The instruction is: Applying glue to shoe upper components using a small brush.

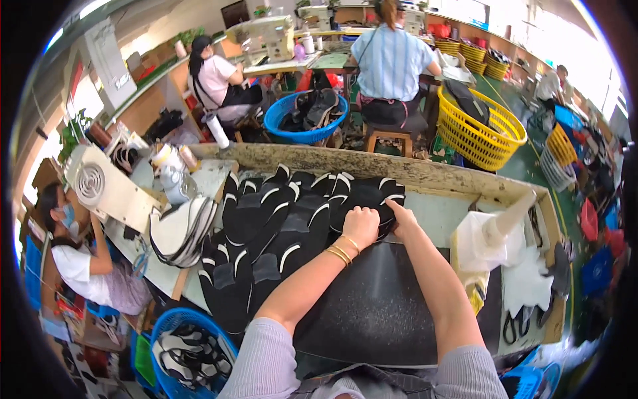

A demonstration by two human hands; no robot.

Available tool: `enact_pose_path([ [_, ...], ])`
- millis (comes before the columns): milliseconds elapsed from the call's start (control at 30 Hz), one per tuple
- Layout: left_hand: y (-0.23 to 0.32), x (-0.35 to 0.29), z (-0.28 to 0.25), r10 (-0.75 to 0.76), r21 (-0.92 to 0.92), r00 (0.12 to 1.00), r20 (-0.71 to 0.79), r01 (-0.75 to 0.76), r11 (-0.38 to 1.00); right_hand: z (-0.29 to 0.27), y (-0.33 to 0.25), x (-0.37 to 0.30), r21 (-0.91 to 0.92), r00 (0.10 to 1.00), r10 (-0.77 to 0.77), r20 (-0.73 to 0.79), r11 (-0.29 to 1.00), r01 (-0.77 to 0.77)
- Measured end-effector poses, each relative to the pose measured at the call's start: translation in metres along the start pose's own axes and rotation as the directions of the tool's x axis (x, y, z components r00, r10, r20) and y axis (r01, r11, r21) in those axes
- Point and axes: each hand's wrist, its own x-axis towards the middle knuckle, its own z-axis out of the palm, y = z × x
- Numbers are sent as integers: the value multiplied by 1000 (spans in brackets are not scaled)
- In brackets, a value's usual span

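Black shoe uppers (pixel 255 219) with white curved trims lie in overlapping rows on the workbench. My left hand (pixel 361 226), with gold bangles at the wrist, is closed in a fist on the near edge of a black shoe upper (pixel 359 191) at the row's right end. My right hand (pixel 401 219) holds the right edge of that same upper, one digit stretched along its top and the others curled, partly hidden. Just nearer me lies a dark flat board (pixel 379 299) with pale specks, under my forearms.
To the right stands a white plastic bottle with a long spout (pixel 478 239). Stacked white-edged pieces (pixel 183 229) sit at left beside a sewing machine (pixel 109 186). A raised wooden rim (pixel 438 171) borders the bench. Blue baskets (pixel 306 136) and a yellow basket (pixel 475 130) hold pieces; several people sit around.
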Motion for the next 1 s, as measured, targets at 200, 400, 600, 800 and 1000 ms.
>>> enact_pose_path([
  [200, -5, 13, -36, -49, -266, 999, 10, 50, 963, 3, -31, -2, 176, 969, 117, 219, 972, -157],
  [400, -2, -9, -80, -377, -787, 872, -313, -16, 617, -15, -133, -126, -105, 895, -439, 80, 889, 445],
  [600, 37, -53, -130, -205, -711, 970, 127, -55, -701, -67, -104, -276, 128, 728, -672, 137, 741, 659],
  [800, 81, -147, -175, -289, -924, 950, -120, -213, -318, -121, -31, -321, 290, 541, -785, 301, 616, 732],
  [1000, 56, -188, -227, -287, -903, 958, 22, -104, -418, -78, 20, -369, 253, 848, -470, 247, 876, 411],
])
